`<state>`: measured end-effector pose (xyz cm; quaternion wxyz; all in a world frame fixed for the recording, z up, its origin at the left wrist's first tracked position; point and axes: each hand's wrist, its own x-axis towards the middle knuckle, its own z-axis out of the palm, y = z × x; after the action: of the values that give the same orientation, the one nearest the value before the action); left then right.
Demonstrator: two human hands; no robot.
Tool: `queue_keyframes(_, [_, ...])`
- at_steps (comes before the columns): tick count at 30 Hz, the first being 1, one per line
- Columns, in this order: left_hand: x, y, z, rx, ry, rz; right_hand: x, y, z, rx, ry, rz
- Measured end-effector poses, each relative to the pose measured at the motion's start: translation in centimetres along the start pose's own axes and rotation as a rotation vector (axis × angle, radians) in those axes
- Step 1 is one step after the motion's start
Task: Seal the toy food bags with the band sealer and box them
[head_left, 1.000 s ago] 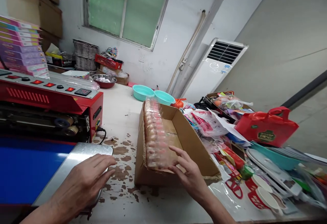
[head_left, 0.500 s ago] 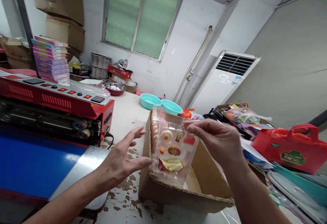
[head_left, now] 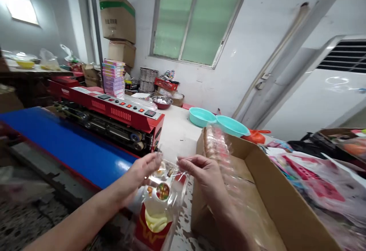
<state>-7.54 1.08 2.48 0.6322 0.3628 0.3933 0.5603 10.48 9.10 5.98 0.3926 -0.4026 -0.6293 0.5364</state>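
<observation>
A clear plastic bag of small toy foods (head_left: 162, 201) hangs between my hands, beside the open cardboard box. Through the film I can see yellow fries in a red holder, a round pizza-like piece and several smaller pieces. My left hand (head_left: 140, 174) has its fingers closed at the bag's upper left edge. At the upper right corner, my right hand (head_left: 207, 174) pinches the film between thumb and fingertips. A row of similar clear packs (head_left: 219, 148) stands along the near left wall inside the cardboard box (head_left: 271, 178), partly behind my right forearm.
To the left stands a red sealing machine (head_left: 126, 115) with a blue conveyor belt (head_left: 71, 144). Two turquoise basins (head_left: 203, 117) sit behind the box. Plastic bags and printed packaging (head_left: 317, 178) are heaped at the right. Stacked colourful boxes (head_left: 113, 79) stand behind the machine.
The bag has moved left out of the box's opening to beside it. My left hand, open before, has closed on its edge. The view has turned left.
</observation>
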Motion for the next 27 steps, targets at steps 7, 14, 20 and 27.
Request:
queue_keyframes(7, [3.2,-0.4,-4.4,0.000,0.448,-0.103,2.3,4.1,4.2,0.092,-0.080,0.141])
queue_keyframes(14, [4.4,-2.3,-5.9,-0.004,0.607,-0.048,3.5,6.8,6.1,0.222,-0.036,0.284])
queue_keyframes(20, [5.3,-2.4,-8.6,-0.019,0.565,-0.127,5.7,7.5,7.6,0.211,0.025,0.252])
queue_keyframes(27, [5.6,-1.6,-11.3,-0.014,0.537,-0.162,9.7,9.3,9.4,0.202,0.077,0.271])
